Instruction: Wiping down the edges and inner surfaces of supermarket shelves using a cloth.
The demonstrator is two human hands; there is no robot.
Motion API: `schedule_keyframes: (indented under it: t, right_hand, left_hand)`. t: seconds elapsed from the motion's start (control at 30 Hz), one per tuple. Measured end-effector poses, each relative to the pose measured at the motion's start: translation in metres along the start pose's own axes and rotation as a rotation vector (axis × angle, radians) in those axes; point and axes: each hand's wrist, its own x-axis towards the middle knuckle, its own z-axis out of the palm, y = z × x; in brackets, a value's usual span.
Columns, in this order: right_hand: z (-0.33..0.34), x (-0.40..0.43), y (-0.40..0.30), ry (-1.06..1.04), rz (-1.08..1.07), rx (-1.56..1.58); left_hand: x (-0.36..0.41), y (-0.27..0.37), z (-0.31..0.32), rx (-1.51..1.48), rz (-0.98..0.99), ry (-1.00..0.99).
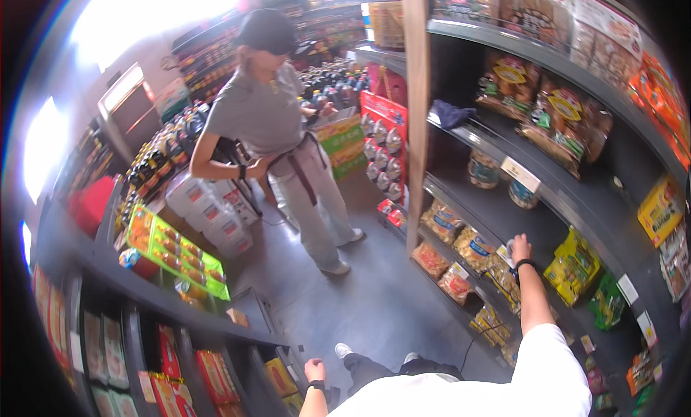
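Note:
My right hand (521, 248) reaches to the front edge of a dark shelf (459, 201), its fingers curled. A small greyish thing shows at the fingertips, too blurred to name, and whether I grip it cannot be told. Beside that hand, bagged snacks (475, 248) fill the lower shelf, and a yellow-green snack bag (573, 266) lies to its right. Above stand two clear jars with blue labels, one jar (483, 169) farther left than the other jar (522, 194). Low on the left hangs my left hand (314, 370), fingers curled in, with nothing seen in it.
Another person (270, 109) in a grey shirt stands in the aisle (302, 298). A wooden post (415, 114) ends the right shelving; a dark blue cloth (452, 114) lies near it. Left are a shelf unit (216, 320), a green tray of packaged goods (178, 252) and white cartons (210, 212).

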Motion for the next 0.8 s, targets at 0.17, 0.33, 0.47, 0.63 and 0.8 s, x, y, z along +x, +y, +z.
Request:
schedule_keyframes:
  t: [0.17,0.33,0.47,0.63,0.8]
  right_hand:
    - [0.000,0.012,-0.020,-0.072,0.027,0.003]
    - [0.007,0.025,-0.010,-0.122,-0.107,-0.099]
    - [0.021,0.030,-0.001,-0.142,-0.081,-0.054]
    - [0.036,0.033,0.017,-0.163,-0.078,-0.115]
    - [0.054,0.047,0.023,-0.138,-0.100,-0.129]
  left_hand:
    - [-0.037,-0.087,-0.011,-0.121,-0.247,0.104]
    - [-0.092,-0.159,-0.001,-0.259,-0.517,0.276]
    - [-0.153,-0.192,0.003,-0.361,-0.637,0.427]
    - [-0.229,-0.193,0.017,-0.457,-0.808,0.553]
    - [-0.310,-0.195,0.051,-0.512,-0.939,0.663]
